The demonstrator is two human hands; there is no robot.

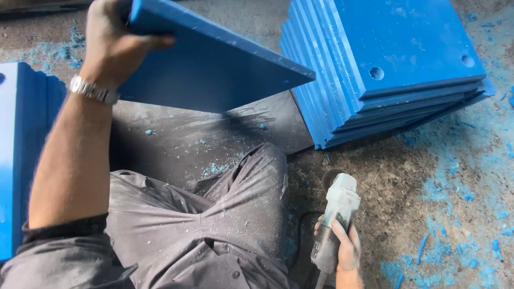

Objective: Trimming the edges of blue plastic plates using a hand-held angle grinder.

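Grey concrete floor [385, 182], dusted with blue shavings [444, 251], spreads under the seated person. Left hand [110, 43] has its fingers [155, 40] wrapped tight over the upper corner of a blue plastic board [214, 69], holding it tilted in the air above a dark mat [182, 134]. Right hand [345, 249] closes around the body of a grey angle grinder [334, 214], whose disc end sits low by the floor beside the bent knee [262, 176]. Behind the raised board, a slanted stack of blue boards [396, 59] with drilled holes rests on the floor. Another blue stack [21, 150] stands at the far left. A metal wristwatch [93, 90] circles the left wrist.
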